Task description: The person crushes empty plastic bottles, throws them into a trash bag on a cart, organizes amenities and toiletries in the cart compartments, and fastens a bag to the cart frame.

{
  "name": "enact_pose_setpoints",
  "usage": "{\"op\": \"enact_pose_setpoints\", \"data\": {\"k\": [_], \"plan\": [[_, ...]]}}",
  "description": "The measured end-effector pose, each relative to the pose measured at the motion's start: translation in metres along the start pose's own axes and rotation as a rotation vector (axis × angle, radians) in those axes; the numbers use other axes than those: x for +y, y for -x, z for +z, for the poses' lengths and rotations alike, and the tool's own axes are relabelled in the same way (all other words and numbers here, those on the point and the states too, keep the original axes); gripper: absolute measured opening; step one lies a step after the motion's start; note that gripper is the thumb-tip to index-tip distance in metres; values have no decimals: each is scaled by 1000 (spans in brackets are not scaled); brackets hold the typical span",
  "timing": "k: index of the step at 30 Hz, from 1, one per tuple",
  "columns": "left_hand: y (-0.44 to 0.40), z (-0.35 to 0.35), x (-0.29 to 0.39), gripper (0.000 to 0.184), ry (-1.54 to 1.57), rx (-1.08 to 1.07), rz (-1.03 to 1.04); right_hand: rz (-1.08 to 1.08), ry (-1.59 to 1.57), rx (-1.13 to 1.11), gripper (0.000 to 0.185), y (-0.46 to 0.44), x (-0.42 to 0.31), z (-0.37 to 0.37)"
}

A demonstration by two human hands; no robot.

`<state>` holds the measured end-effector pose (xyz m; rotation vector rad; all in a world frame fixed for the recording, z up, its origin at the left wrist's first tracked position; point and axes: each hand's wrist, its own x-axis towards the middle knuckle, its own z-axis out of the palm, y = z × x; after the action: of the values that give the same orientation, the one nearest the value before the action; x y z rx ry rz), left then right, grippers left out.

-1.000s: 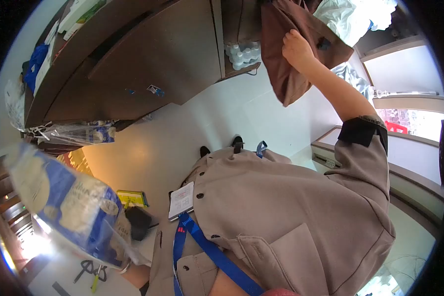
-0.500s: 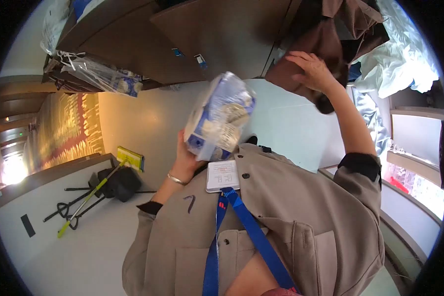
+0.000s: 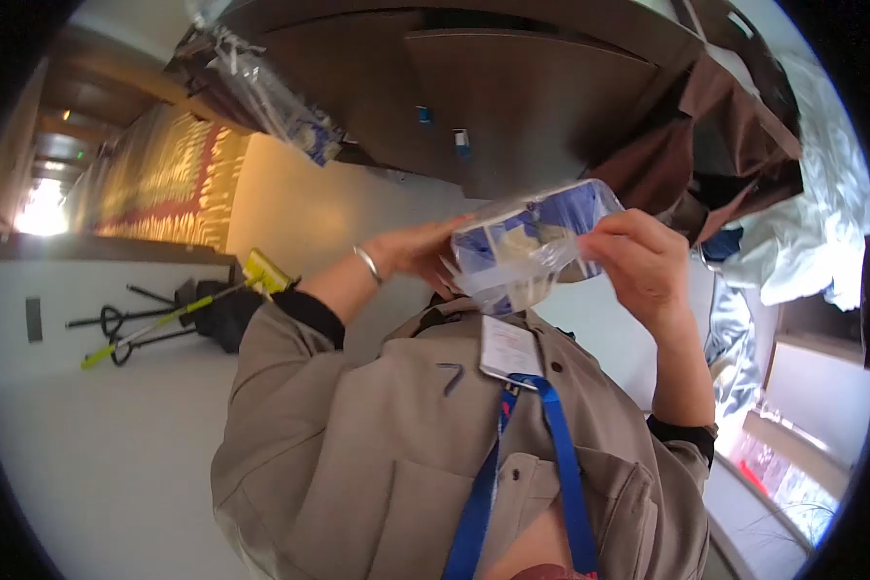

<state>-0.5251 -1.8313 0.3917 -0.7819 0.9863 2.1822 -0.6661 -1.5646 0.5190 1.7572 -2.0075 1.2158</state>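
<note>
A blue, white and beige plastic-wrapped pack (image 3: pixel 522 232) is held in front of my chest; its contents are hard to make out through the shiny film. My left hand (image 3: pixel 420 253), with a bangle on the wrist, grips its left end, the fingers partly hidden behind it. At the right end, my right hand (image 3: pixel 638 256) has thumb and fingers closed on the clear wrapping. Just below the pack hangs a white badge (image 3: pixel 509 348) on a blue lanyard (image 3: pixel 483 483).
Dark brown cabinet doors (image 3: pixel 532 97) stand ahead, with brown cloth (image 3: pixel 735 126) and white plastic sheeting (image 3: pixel 822 232) to their right. Another clear-wrapped bundle (image 3: pixel 300 121) sits at the upper left. A yellow-green broom (image 3: pixel 174 314) and a black dustpan (image 3: pixel 208 314) are on the left.
My right hand has left the brown cloth and come to the pack, taking hold of its wrapping. The pack has turned more level and shifted right in view, still in my left hand.
</note>
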Motion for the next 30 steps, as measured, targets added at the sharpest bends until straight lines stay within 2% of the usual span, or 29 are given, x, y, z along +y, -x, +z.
{"op": "enact_pose_setpoints", "data": {"k": [1, 2, 3, 4, 5, 7, 9, 13, 15, 16, 17, 19, 21, 23, 25, 26, 28, 29, 30], "plan": [[9, -4, 23, 77, -509, 193, 148, -23, -15, -3, 21, -3, 5, 4], [18, -5, 47, 80, -1025, 388, 286, 69, -78, 12, 20, -5, 11, 9], [30, 2, 69, 70, -958, 398, 590, 167, -136, 23, 18, -5, 13, 15], [39, 18, 88, 61, -876, 407, 880, 114, -84, 23, 15, -4, 21, 16], [54, 40, 94, 61, -871, 421, 885, 103, -92, 19, 15, -5, 21, 24], [60, 93, 88, 49, -1501, 263, 1354, 72, -73, -67, 15, -2, 23, 39], [46, 119, 67, 39, -1617, 290, 999, 59, -62, -91, 15, -1, 26, 45], [-12, 111, 46, 27, -1430, 263, 919, 215, -98, -38, 17, 4, 46, 39], [-31, 116, 43, 19, -1504, 480, 1298, 305, -48, 5, 16, 2, 52, 34], [-41, 116, 52, 13, -1380, 427, 1382, 312, -62, 3, 9, 0, 53, 32], [-42, 113, 56, 13, -1373, 389, 1385, 335, -40, 8, 9, -4, 58, 32], [-54, 113, 78, 12, -1419, 200, 1327, 265, -239, -106, 9, -9, 86, 10], [-55, 114, 85, 14, -1320, -74, 1333, 668, -585, 11, 20, -6, 119, -11], [-51, 127, 99, 8, -1223, -142, 1165, 348, 92, 68, 29, 0, 184, 5], [-59, 139, 113, 8, -1228, -203, 1182, 220, 642, -411, 21, 9, 226, 31], [-60, 142, 122, 10, -1214, -192, 1217, 247, 656, -394, 21, 16, 239, 32], [-66, 150, 137, 9, -1279, -237, 1233, 439, 830, -993, 26, 31, 263, 39], [-69, 154, 146, 9, -1330, -260, 1259, 552, 888, -981, 31, 57, 279, 39], [-71, 155, 158, 9, -1332, -278, 1255, 710, 877, -984, 34, 59, 265, 16]]}}
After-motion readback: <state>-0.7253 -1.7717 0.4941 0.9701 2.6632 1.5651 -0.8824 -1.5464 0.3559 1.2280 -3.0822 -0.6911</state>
